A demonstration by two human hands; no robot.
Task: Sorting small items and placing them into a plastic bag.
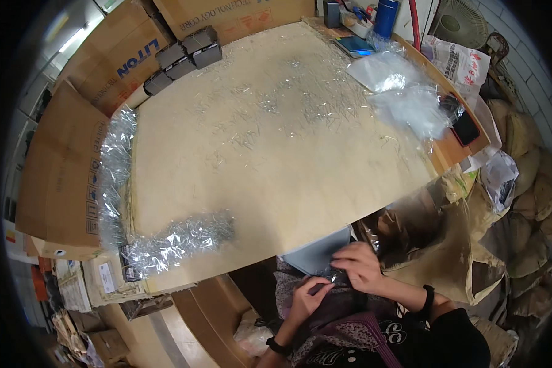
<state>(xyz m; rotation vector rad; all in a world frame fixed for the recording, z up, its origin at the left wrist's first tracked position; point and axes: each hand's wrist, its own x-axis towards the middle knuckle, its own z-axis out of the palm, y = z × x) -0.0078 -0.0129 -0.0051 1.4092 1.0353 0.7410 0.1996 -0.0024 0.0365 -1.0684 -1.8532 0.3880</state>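
Both my hands work over my lap, at the near edge of the pale wooden table. My left hand point(311, 297) has its thumb and forefinger pinched together, and a tiny shiny piece glints near their tips, too small to name. Just right of it, my right hand point(360, 267) is held with its fingers bent and close together; what they grip, if anything, cannot be made out. A light grey tray point(316, 248) tilts against the table edge, partly behind my right fingers.
Thin metal pins point(313, 101) lie scattered across the table point(276, 178). Dense heaps of pins point(181, 242) line its left and near-left edges. Dark grey blocks point(193, 52), cardboard boxes point(64, 165), clear plastic bags point(405, 92) and a phone point(466, 129) surround it. Brown sacks point(521, 147) stand right.
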